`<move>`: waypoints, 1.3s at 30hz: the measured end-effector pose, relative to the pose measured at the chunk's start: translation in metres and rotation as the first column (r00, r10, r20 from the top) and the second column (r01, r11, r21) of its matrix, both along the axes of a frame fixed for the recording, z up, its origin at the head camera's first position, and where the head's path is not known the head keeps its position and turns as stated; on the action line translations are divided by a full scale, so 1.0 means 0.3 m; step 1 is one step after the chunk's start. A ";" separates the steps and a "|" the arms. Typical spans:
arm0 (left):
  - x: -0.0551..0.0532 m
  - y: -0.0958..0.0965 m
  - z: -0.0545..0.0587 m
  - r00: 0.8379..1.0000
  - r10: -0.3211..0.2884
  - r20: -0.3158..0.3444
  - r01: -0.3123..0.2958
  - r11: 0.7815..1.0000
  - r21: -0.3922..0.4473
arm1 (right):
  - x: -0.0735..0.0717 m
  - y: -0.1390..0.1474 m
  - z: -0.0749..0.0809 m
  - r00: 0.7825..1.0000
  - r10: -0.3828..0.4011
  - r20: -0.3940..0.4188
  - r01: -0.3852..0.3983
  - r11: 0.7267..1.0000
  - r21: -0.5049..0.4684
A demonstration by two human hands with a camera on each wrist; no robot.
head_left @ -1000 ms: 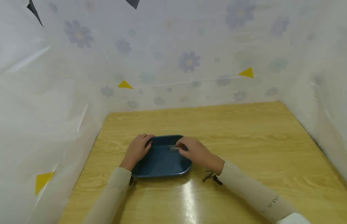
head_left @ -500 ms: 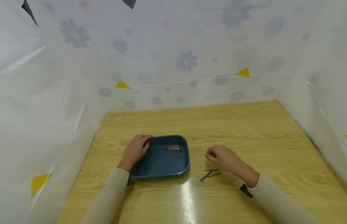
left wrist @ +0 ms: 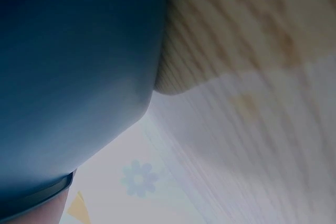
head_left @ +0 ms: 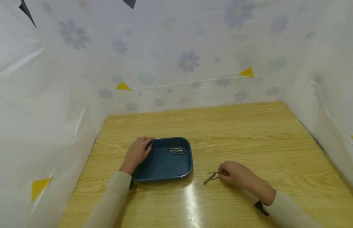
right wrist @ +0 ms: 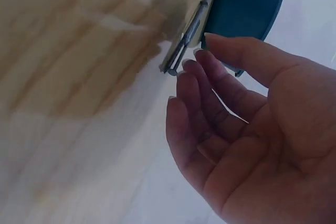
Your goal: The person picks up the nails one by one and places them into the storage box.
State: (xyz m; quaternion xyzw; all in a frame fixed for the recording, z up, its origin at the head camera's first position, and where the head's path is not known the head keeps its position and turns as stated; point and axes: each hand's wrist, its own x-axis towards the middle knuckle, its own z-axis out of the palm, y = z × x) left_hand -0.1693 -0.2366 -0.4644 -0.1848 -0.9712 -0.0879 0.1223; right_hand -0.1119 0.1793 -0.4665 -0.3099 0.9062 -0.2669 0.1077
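Observation:
A blue rectangular tray [head_left: 165,166] sits on the table left of centre. My left hand [head_left: 137,154] grips its left end, thumb inside and fingers over the rim. Several slim metal nails [head_left: 176,151] lie side by side in the tray's far right part. Right of the tray, a few loose nails [head_left: 209,179] lie crossed on the table. My right hand [head_left: 236,174] is at their right ends, fingertips covering them in the head view. In the right wrist view, thumb and fingers are bent with a gap between them, close to the nails [right wrist: 191,30].
The wood-grain table [head_left: 244,126] is walled at the back and sides by pale sheeting [head_left: 153,47] with printed flowers. Yellow triangles [head_left: 246,72] are stuck on the sheeting.
My right hand has left the tray, where nails now lie uncovered, and moved right and nearer to the loose nails on the table. My left hand has stayed on the tray.

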 end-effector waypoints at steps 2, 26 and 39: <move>0.000 0.001 0.001 1.000 0.002 0.001 -0.002 1.000 -0.001 | 0.003 -0.003 -0.005 0.998 0.035 -0.051 -0.035 0.999 0.005; 0.005 0.004 0.000 1.000 0.002 -0.006 -0.002 1.000 -0.006 | 0.027 -0.033 -0.035 0.988 0.122 -0.099 -0.113 0.989 0.092; 0.004 0.005 0.005 1.000 0.009 0.007 -0.009 1.000 -0.003 | 0.000 -0.037 0.014 0.989 0.143 -0.048 -0.144 0.989 -0.019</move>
